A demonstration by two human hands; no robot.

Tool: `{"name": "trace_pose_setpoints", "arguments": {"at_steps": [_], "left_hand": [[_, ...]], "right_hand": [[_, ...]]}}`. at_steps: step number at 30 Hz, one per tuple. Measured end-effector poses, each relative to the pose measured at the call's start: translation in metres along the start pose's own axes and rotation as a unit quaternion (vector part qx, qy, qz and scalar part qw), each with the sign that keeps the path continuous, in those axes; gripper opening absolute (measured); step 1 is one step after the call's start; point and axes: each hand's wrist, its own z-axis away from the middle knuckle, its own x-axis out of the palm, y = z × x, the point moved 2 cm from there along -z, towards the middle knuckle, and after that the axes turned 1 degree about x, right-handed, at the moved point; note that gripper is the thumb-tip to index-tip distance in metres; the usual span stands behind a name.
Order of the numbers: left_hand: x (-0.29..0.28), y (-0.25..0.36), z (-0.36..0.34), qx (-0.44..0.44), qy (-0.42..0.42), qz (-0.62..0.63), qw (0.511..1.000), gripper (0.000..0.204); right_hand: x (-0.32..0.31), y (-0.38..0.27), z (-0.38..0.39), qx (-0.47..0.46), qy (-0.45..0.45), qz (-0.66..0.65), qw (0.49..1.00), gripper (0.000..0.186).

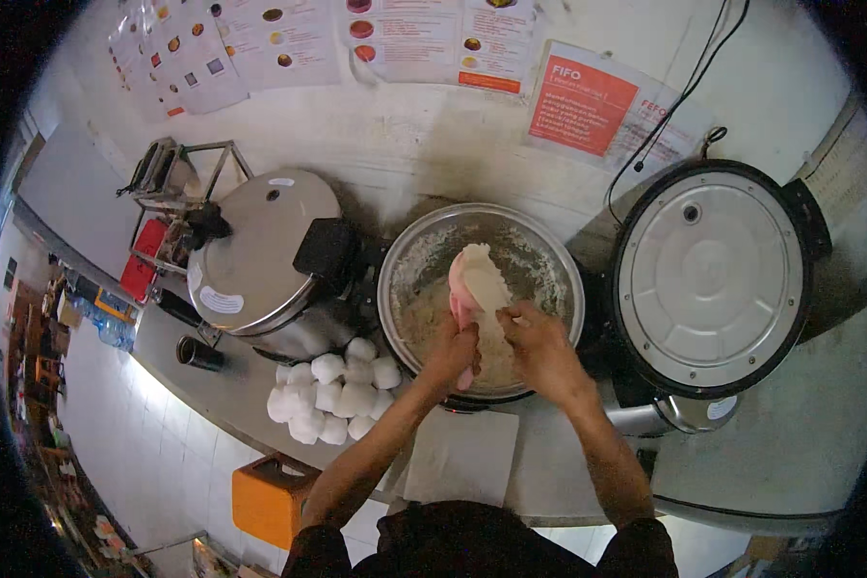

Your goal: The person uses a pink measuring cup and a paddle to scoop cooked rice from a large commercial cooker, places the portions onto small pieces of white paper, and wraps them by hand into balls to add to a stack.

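Over the open rice cooker's metal pot (561, 245), my left hand (453, 353) is closed round the handle of a pink rice scoop (459, 285). White rice (475, 254) shows at the scoop's upper end. From the other side, the closed fingers of my right hand (539, 345) grip a pale, flat rice paddle (492, 286), which lies against the scoop; its handle is mostly covered by my fingers. Cooked rice (499, 358) lies in the pot below, with grains stuck along the inner wall. Left of the pot sit several white rounded bundles (329, 397), stacked together.
The cooker's raised round lid (709, 279) stands at the right. To the left are a closed steel cooker (270, 252), a metal rack (188, 193) and a dark cup (199, 354). A white board (462, 457) lies in front; an orange stool (265, 501) stands below the counter.
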Motion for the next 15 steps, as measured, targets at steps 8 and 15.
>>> {"name": "trace_pose_setpoints", "arguments": {"at_steps": [8,15], "left_hand": [[-0.007,-0.010,-0.015,-0.057,-0.010,0.030,0.998,0.004],[-0.015,-0.016,-0.012,-0.092,0.007,0.042,0.995,0.006]], "right_hand": [[0.007,-0.002,-0.014,0.012,0.142,-0.031,0.989,0.046],[0.023,-0.002,-0.016,0.104,0.141,-0.044,0.984,0.047]]}}
